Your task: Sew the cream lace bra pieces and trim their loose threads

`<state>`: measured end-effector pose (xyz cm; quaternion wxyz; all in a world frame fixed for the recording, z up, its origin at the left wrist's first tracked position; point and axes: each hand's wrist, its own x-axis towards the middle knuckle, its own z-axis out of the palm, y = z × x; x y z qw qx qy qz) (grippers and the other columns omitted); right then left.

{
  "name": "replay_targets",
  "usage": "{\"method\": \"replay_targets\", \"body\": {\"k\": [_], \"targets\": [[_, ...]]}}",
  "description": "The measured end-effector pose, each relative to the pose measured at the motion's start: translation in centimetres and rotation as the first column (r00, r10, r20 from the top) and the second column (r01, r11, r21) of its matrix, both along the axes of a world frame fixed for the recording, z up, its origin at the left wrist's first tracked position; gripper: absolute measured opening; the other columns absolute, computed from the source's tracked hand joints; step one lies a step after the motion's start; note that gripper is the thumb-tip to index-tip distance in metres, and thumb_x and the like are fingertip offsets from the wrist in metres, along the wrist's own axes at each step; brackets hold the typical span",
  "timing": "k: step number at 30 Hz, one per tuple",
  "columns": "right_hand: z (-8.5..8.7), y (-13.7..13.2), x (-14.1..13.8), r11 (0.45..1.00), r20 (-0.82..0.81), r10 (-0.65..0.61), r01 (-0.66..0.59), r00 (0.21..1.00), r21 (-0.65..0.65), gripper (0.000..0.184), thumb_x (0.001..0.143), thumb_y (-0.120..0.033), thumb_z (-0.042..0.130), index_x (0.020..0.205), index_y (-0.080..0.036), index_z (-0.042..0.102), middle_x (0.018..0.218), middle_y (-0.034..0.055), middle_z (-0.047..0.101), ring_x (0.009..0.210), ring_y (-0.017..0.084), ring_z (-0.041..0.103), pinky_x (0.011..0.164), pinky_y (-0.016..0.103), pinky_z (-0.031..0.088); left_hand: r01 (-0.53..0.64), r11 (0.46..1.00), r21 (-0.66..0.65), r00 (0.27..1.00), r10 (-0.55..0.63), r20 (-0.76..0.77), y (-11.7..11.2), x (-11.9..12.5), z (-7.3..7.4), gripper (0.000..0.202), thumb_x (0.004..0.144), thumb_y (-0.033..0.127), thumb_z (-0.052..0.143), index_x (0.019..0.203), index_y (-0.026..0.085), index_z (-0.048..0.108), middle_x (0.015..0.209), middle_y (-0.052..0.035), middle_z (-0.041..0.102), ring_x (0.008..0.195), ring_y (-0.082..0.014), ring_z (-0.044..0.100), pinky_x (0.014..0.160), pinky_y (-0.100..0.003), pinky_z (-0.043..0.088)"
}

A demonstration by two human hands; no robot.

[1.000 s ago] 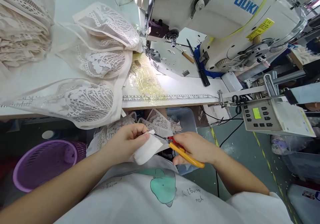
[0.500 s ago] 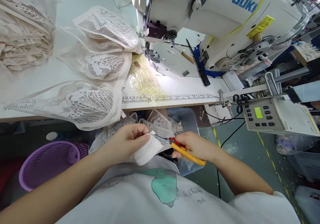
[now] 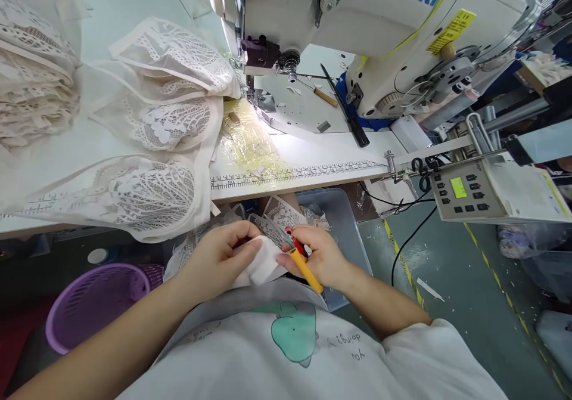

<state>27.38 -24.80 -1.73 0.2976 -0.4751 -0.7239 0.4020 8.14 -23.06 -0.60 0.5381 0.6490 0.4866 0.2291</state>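
My left hand (image 3: 218,257) is closed on a small white fabric piece (image 3: 263,267) held over my lap, below the table edge. My right hand (image 3: 318,255) grips yellow-handled thread snips (image 3: 300,261) and also touches the right side of the white piece. The blades point up and away, towards the lace scraps behind. Both hands are close together, almost touching.
A white sewing machine (image 3: 357,24) stands on the table (image 3: 313,149) ahead. Lace garment pieces (image 3: 152,143) lie on the left, with a stack (image 3: 31,90) further left. A purple basket (image 3: 93,304) sits at floor left, a clear bin (image 3: 339,221) under the table, a control panel (image 3: 460,191) at right.
My right hand has moved left to the white piece, and the snips have swung from lying across towards the fabric to pointing up. The view has shifted slightly.
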Motion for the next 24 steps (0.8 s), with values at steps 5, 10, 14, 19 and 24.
{"method": "replay_targets", "body": {"k": [5, 10, 14, 19, 24], "targets": [[-0.8, 0.0, -0.7, 0.989, 0.014, -0.107, 0.105, 0.994, 0.108, 0.035, 0.074, -0.037, 0.062, 0.056, -0.02, 0.037, 0.054, -0.0056, 0.037, 0.05, 0.008, 0.034, 0.045, 0.019, 0.029, -0.062, 0.988, 0.14, 0.995, 0.072, -0.066, -0.4, 0.2, 0.0, 0.024, 0.079, 0.034, 0.046, 0.062, 0.019, 0.052, 0.055, 0.0034, 0.048, 0.049, -0.0102, 0.039, 0.045, -0.022, 0.031], [-0.4, -0.2, -0.8, 0.984, -0.018, -0.163, 0.164, 0.986, 0.074, 0.035, 0.074, -0.044, 0.063, 0.058, -0.02, 0.043, 0.056, -0.0033, 0.047, 0.051, 0.009, 0.04, 0.046, 0.02, 0.034, -0.129, 0.972, 0.197, 0.984, 0.15, -0.099, -0.6, -0.1, -0.5, 0.023, 0.08, 0.033, 0.045, 0.063, 0.019, 0.052, 0.054, 0.0039, 0.047, 0.05, -0.0107, 0.041, 0.047, -0.023, 0.033], [-0.6, -0.6, -1.3, 0.966, -0.026, -0.257, 0.256, 0.966, -0.033, 0.033, 0.071, -0.046, 0.064, 0.061, -0.02, 0.047, 0.057, -0.0025, 0.049, 0.052, 0.01, 0.042, 0.047, 0.022, 0.037, -0.114, 0.971, 0.21, 0.985, 0.138, -0.104, -0.6, -0.1, -0.8, 0.022, 0.082, 0.032, 0.044, 0.066, 0.019, 0.053, 0.058, 0.0022, 0.053, 0.052, -0.0118, 0.047, 0.048, -0.023, 0.037], [-0.5, -0.4, -1.8, 0.947, -0.133, -0.317, 0.306, 0.939, -0.094, 0.022, 0.069, -0.037, 0.066, 0.071, -0.02, 0.051, 0.064, -0.0019, 0.052, 0.056, 0.012, 0.048, 0.051, 0.024, 0.042, -0.054, 0.805, 0.591, 0.976, 0.167, -0.138, -1.3, 0.2, -3.1, 0.038, 0.084, 0.039, 0.049, 0.112, 0.013, 0.051, 0.107, -0.0127, 0.064, 0.098, -0.0234, 0.06, 0.079, -0.032, 0.051], [2.4, -0.3, -0.9, 0.936, -0.424, -0.322, 0.352, 0.847, -0.008, 0.015, 0.076, -0.033, 0.06, 0.083, -0.025, 0.049, 0.076, 0.0, 0.054, 0.068, 0.015, 0.054, 0.061, 0.029, 0.046, 0.16, 0.681, 0.715, 0.884, 0.224, -0.411, -2.4, -0.6, -5.6, 0.06, 0.081, 0.028, 0.051, 0.134, 0.008, 0.032, 0.131, -0.0214, 0.051, 0.121, -0.0324, 0.048, 0.099, -0.045, 0.041]]}}
